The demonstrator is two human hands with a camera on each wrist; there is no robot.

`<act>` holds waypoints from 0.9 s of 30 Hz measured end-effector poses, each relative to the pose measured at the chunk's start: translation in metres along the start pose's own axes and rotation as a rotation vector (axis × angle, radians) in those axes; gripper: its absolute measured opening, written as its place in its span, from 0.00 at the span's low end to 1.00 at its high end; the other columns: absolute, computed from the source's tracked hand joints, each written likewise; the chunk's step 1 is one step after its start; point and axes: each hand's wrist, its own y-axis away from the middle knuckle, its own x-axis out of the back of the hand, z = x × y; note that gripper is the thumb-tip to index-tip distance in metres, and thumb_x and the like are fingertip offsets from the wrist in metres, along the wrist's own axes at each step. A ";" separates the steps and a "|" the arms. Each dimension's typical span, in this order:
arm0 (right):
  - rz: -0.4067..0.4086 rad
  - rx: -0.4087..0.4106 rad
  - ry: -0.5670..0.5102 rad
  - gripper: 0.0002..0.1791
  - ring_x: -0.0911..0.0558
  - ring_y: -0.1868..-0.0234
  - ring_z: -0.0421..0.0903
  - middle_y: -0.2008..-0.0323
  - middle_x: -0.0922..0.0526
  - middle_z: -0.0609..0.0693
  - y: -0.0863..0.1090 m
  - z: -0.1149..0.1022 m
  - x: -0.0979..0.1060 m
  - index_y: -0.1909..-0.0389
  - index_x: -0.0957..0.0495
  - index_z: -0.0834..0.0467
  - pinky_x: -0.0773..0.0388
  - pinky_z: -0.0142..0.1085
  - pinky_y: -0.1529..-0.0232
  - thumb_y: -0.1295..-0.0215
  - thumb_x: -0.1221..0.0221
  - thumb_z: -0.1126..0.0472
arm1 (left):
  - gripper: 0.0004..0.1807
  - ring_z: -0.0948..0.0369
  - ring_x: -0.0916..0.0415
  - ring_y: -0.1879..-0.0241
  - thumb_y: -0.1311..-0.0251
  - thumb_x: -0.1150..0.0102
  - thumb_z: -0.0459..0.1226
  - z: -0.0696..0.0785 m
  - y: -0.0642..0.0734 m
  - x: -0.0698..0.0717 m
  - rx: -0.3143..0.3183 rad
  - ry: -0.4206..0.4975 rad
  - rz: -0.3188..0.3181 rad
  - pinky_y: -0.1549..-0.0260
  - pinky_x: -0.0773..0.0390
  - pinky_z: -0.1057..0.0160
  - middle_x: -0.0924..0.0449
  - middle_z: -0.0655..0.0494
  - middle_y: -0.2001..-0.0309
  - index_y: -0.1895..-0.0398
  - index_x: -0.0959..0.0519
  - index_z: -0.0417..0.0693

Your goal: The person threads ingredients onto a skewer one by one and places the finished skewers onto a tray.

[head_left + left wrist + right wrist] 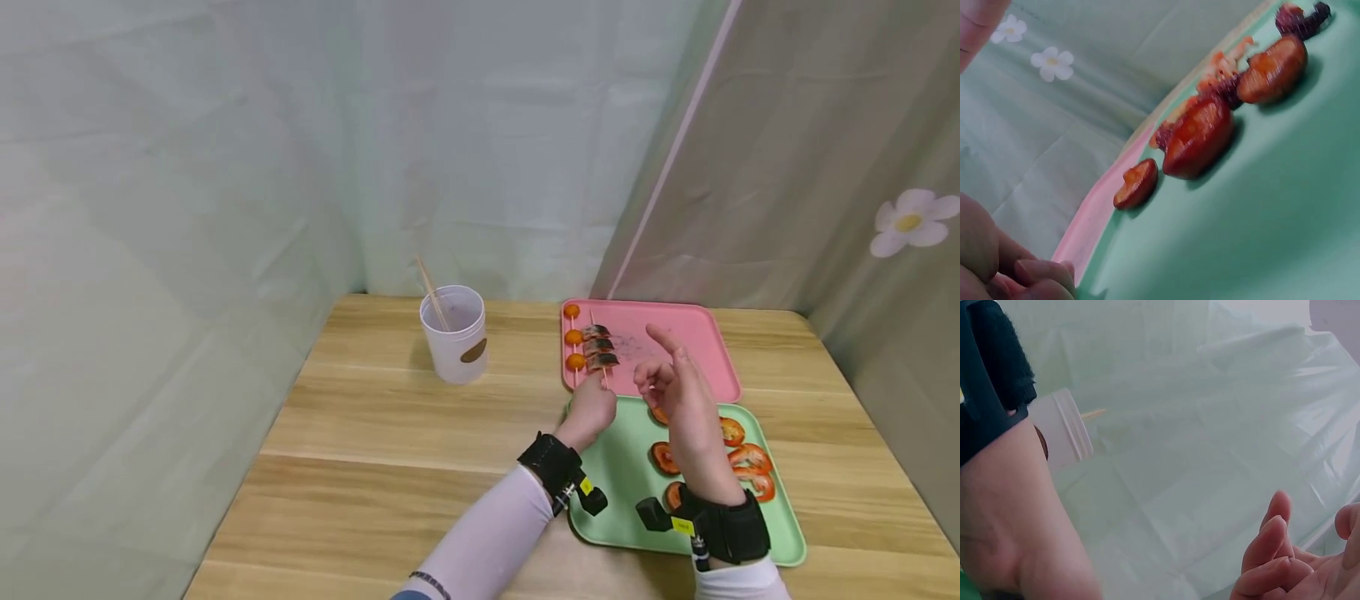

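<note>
My left hand (591, 410) pinches the near end of a skewer (600, 344) threaded with dark-skinned, fish-like pieces. That skewer lies on the pink tray (686, 321), beside another skewer of orange balls (574, 337). Over the green tray (618, 500) my right hand (686, 408) is raised, index finger extended and the others loosely bent, holding nothing. Brown mushrooms (1200, 140) lie on the green tray in the left wrist view, with shrimp (750, 457) to their right in the head view. The right wrist view shows the right hand's loose fingers (1266, 550); the skewer is out of that view.
A white cup (457, 354) with thin wooden sticks (431, 287) stands on the wooden table (360, 417), left of the trays. Purple, tentacle-like pieces (1300, 22) also lie on the green tray. Pale curtains (480, 150) hang behind and beside the table.
</note>
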 end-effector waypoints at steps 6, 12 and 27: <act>-0.023 0.008 0.008 0.28 0.26 0.70 0.42 0.70 0.20 0.46 0.000 0.001 0.000 0.24 0.32 0.54 0.34 0.37 0.68 0.10 0.63 0.43 | 0.15 0.58 0.41 0.83 0.37 0.53 0.26 -0.012 -0.015 -0.011 -0.060 -0.077 0.066 0.82 0.40 0.62 0.34 0.54 0.76 0.55 0.17 0.38; -0.023 0.007 0.025 0.29 0.26 0.70 0.45 0.70 0.20 0.47 0.000 0.000 0.000 0.25 0.29 0.54 0.34 0.37 0.67 0.11 0.63 0.42 | 0.16 0.60 0.42 0.86 0.35 0.50 0.29 -0.006 -0.005 -0.007 -0.091 -0.065 0.084 0.84 0.41 0.62 0.40 0.59 0.80 0.81 0.35 0.52; -0.028 -0.010 0.029 0.30 0.28 0.71 0.45 0.70 0.21 0.48 0.001 -0.001 -0.004 0.25 0.30 0.58 0.36 0.38 0.71 0.10 0.63 0.43 | 0.33 0.49 0.28 0.43 0.30 0.43 0.40 0.022 0.026 0.013 0.028 0.026 0.020 0.44 0.24 0.52 0.33 0.37 0.30 0.26 0.29 0.31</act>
